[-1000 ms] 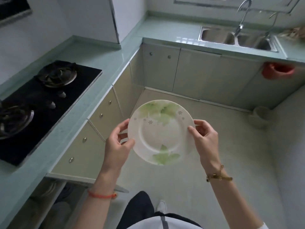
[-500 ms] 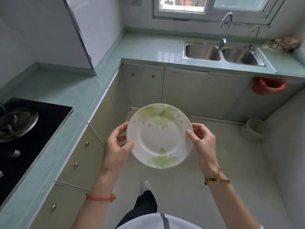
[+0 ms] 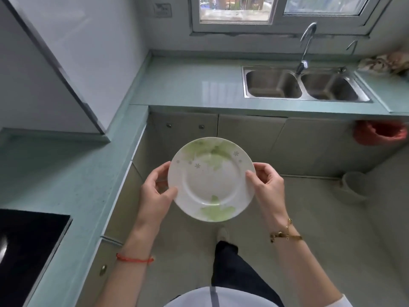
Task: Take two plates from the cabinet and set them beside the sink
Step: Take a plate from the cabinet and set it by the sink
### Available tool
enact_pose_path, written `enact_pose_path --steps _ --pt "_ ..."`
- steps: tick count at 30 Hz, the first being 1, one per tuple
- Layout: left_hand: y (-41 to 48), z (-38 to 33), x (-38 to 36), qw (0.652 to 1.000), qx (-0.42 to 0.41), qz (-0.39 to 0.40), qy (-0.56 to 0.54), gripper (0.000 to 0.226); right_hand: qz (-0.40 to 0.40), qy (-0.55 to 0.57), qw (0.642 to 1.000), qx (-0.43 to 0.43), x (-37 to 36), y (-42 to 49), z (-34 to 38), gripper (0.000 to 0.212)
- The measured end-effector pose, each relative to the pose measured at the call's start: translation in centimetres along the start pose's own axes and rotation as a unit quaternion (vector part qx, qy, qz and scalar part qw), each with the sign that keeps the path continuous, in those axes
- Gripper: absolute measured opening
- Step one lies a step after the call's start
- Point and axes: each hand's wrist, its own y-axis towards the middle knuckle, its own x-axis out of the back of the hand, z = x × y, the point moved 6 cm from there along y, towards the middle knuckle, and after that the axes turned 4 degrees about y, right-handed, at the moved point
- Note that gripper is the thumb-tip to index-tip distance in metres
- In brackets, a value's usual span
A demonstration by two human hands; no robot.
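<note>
Centrally, a white plate (image 3: 211,179) with pale green leaf prints is held in the air above the kitchen floor (image 3: 309,229), face up and tipped slightly toward the viewer. Only one plate face shows; whether a second lies under it cannot be told.

At the plate's 9 o'clock edge, the left hand (image 3: 156,193) grips the rim: the thumb presses on the top surface and the curled fingers wrap beneath. The left forearm rises from 7 o'clock, wrist straight, with a red cord bracelet (image 3: 135,259) around it.

At the plate's 3 o'clock edge, the right hand (image 3: 266,187) grips the same way, thumb on top, fingers folded under the rim. Its forearm comes up from 5 o'clock and wears a gold chain bracelet (image 3: 285,234).

At 1 o'clock, well apart from the plate, a steel double sink (image 3: 303,85) is set in a pale green countertop (image 3: 188,83), with a curved faucet (image 3: 306,45) behind it and a window (image 3: 276,12) above. Closed cabinet doors (image 3: 250,138) run below the counter. A red bag (image 3: 379,131) hangs at 3 o'clock. A black stovetop (image 3: 26,247) lies at 8 o'clock. One dark trouser leg and a shoe (image 3: 223,233) show at 6 o'clock.
</note>
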Motion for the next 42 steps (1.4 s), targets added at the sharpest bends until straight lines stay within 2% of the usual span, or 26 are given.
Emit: enact_pose_path --steps 5,13,23,36,42 --pt "10.4 -1.2 -1.3 1.000 -0.007 -0.014 0.003 0.063 0.019 -0.005 1.000 0.007 -5.1 10.0 0.9 0.012" --pt "26.4 -4.5 -2.1 0.997 -0.006 -0.077 -0.009 0.063 0.080 -0.026 0.996 0.031 -14.5 26.7 4.4 0.014" --pt "43.9 -6.5 0.0 0.992 0.014 -0.127 0.009 0.058 0.135 -0.097 0.986 0.032 -27.5 41.5 6.3 0.019" --pt "70.0 -4.5 4.0 0.995 0.045 -0.088 0.031 0.066 0.089 -0.219 0.970 0.055 -45.2 58.2 5.1 0.024" --pt "79.7 -2.9 3.8 0.995 0.063 -0.050 0.061 0.074 0.044 -0.222 0.974 -0.003 -50.9 65.1 2.6 0.023"
